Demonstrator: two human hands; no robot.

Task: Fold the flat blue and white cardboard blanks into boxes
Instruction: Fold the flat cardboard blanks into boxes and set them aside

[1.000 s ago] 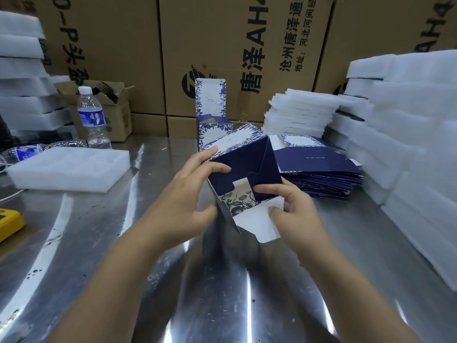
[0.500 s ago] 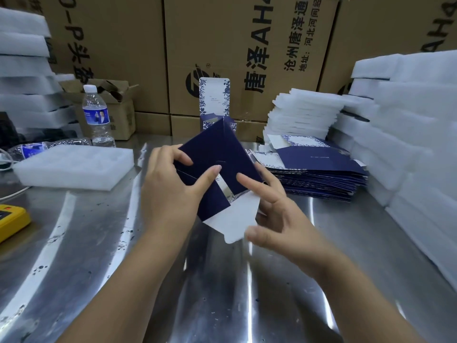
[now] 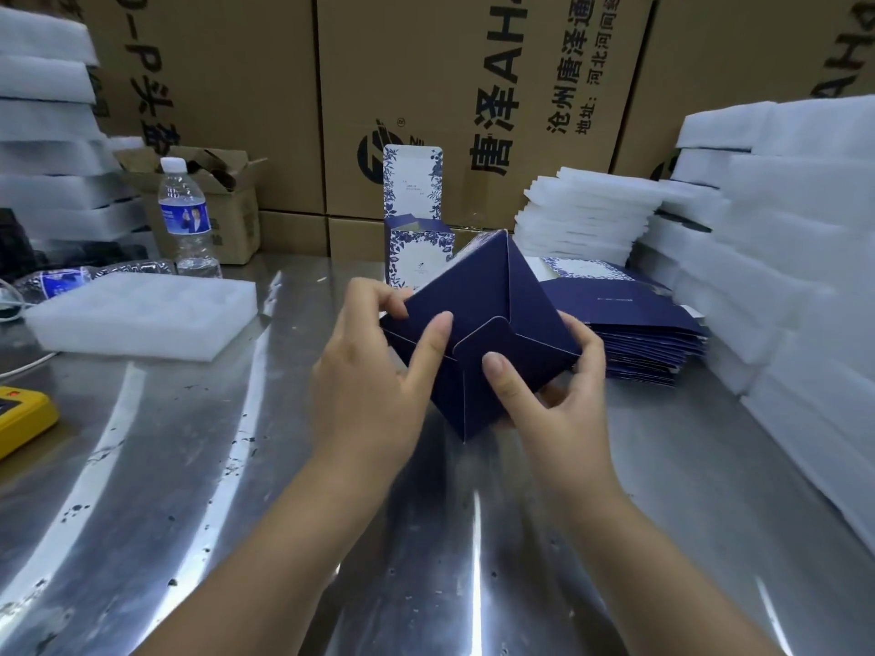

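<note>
Gripping a half-folded navy box (image 3: 478, 295) above the table (image 3: 236, 490), the left hand (image 3: 374, 371) and right hand (image 3: 554, 400) curl round its sides, thumbs on the closed flaps. It partly hides a finished box (image 3: 416, 248). Flat blanks (image 3: 639, 333) are stacked just right, with a foam tray (image 3: 142, 314) and water bottle (image 3: 187, 215) to the left.

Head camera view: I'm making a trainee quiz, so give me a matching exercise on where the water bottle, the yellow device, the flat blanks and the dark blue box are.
Things:
1. water bottle
2. yellow device
3. stack of flat blanks
4. dark blue box

Places:
A. held by the left hand and right hand
B. at the left edge of the metal table
C. beside the white foam sheets
D. upright in front of a small open carton

Pairs: 1-D, 2-B, 3-C, 4-A
</note>
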